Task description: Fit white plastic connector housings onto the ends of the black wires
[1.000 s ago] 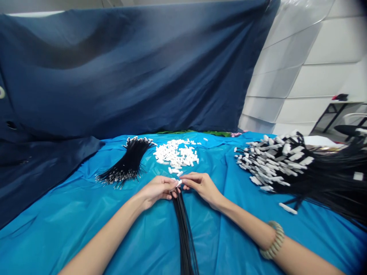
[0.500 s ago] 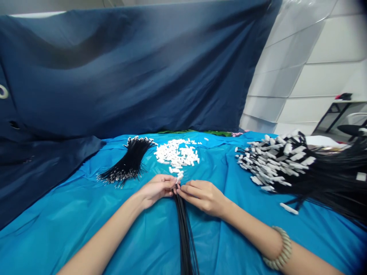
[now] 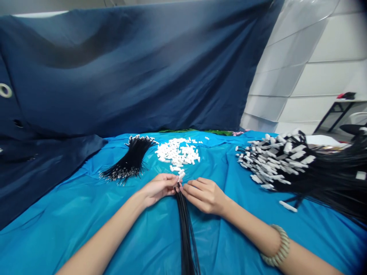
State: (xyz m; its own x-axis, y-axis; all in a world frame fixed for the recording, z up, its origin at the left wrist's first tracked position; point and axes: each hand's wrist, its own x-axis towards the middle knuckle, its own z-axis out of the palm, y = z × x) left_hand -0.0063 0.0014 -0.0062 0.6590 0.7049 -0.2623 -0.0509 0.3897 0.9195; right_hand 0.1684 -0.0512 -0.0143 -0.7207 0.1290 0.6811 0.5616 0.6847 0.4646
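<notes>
Dark cloth (image 3: 129,76) across the back, behind a tabletop (image 3: 155,244) under a blue sheet. Near the middle, between both hands, a white connector (image 3: 181,176), long axis slanting away and slightly rightward from the fingertips. Nearer to the left hand (image 3: 157,188), apparently pinched narrowly between thumb and fingers there, with the exact grip partly hidden. From just below the connector, black cables (image 3: 186,236) running back toward the person, near end leaning a little to the right. At the cables' upper end, from the right side, the right hand (image 3: 205,196), fingers curled and close together; pinch or mere touch, impossible to tell. Just beyond the hands, a white pile (image 3: 172,152); left of that, a short black bundle (image 3: 133,152). Well to the right, a larger heap (image 3: 272,160) with white ends toward the middle.
</notes>
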